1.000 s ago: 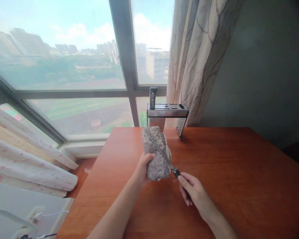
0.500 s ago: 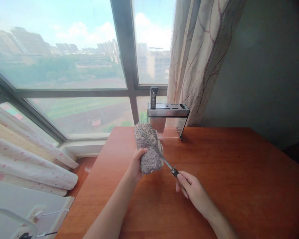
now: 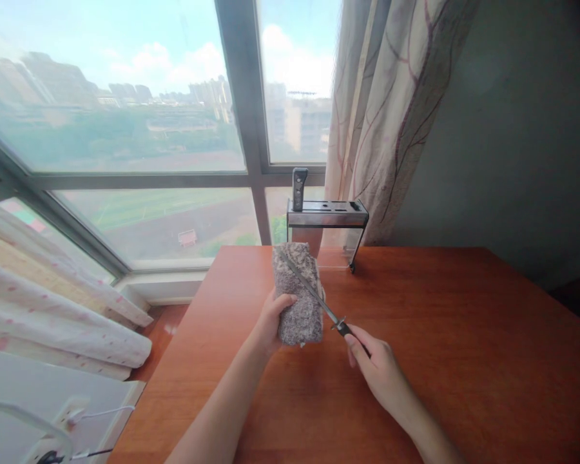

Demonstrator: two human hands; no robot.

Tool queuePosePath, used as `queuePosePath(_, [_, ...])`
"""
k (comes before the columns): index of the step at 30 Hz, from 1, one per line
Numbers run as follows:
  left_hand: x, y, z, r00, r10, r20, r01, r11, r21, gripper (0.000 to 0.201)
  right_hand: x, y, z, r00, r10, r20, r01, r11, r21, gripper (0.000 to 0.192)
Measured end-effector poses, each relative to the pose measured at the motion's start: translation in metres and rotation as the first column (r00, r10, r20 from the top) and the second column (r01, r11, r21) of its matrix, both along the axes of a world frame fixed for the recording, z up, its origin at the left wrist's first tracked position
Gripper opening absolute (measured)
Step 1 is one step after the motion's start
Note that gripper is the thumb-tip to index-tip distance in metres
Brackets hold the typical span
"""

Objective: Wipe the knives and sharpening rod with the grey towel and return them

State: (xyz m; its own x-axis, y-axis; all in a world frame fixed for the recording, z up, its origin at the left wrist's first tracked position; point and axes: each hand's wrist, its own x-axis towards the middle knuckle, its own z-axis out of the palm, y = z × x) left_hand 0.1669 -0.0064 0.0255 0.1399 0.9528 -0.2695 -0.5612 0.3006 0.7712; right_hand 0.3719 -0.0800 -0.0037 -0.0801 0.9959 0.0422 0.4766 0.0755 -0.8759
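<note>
While the knife block point(image 3: 327, 220) holds a cleaver point(image 3: 298, 189), my left hand point(image 3: 273, 320) grips a towel point(image 3: 301, 324), my right hand point(image 3: 373, 354) a honing steel point(image 3: 315, 294).

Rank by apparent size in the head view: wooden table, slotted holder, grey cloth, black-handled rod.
Wooden table
Slotted holder and grey cloth: too alike to rank, the cloth being nearer
Black-handled rod

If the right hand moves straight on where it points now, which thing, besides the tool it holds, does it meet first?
The right hand points forward-left along the tool, so probably the grey cloth comes first, though depth is unclear.
</note>
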Motion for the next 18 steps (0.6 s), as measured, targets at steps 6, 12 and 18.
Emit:
queuePosePath(6, [-0.011,0.006,0.005,0.995,0.099,0.01,-0.098,0.993,-0.062,0.042,0.012,-0.014,-0.008,0.999,0.041,0.015,-0.04,0.998,-0.058,0.048])
queuePosePath(12, [0.008,-0.006,-0.005,0.998,-0.045,-0.041,0.045,0.999,0.016,0.051,0.007,-0.01,-0.003,1.0,0.009,-0.018,-0.01,0.998,-0.068,0.049])
queuePosePath(18, [0.015,-0.01,-0.007,0.958,-0.281,-0.048,0.283,0.959,0.033,0.062,0.004,0.004,0.012,0.999,-0.037,0.037,0.036,0.999,0.029,0.044])
